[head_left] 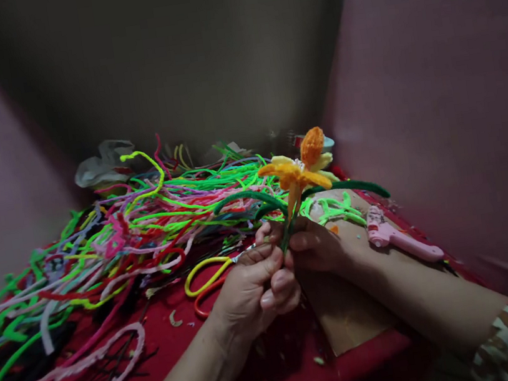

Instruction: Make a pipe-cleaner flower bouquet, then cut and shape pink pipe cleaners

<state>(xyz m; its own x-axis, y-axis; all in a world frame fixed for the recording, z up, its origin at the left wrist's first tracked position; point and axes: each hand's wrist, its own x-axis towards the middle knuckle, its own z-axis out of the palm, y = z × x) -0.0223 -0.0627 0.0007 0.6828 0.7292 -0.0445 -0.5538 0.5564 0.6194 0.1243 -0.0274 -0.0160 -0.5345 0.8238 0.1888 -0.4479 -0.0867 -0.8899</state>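
Note:
An orange and yellow pipe-cleaner flower [296, 175] stands upright between my hands at the middle of the view. Long dark green leaves [248, 196] arch out from its stem to both sides. My left hand [262, 281] is closed round the lower green stem, thumb on top. Behind the stem, my right hand [311, 242] pinches it a little higher; some of its fingers are hidden. Just left of my left hand lie scissors with yellow and red handles [208, 276], their blades partly covered by the hand.
A heap of many-coloured pipe cleaners [145, 224] covers the left and back of the red cloth [174, 365]. A pink glue gun [402, 239] lies at right by my forearm. A brown board [347, 316] sits under my right arm. A plastic bag [103, 164] is at the back left.

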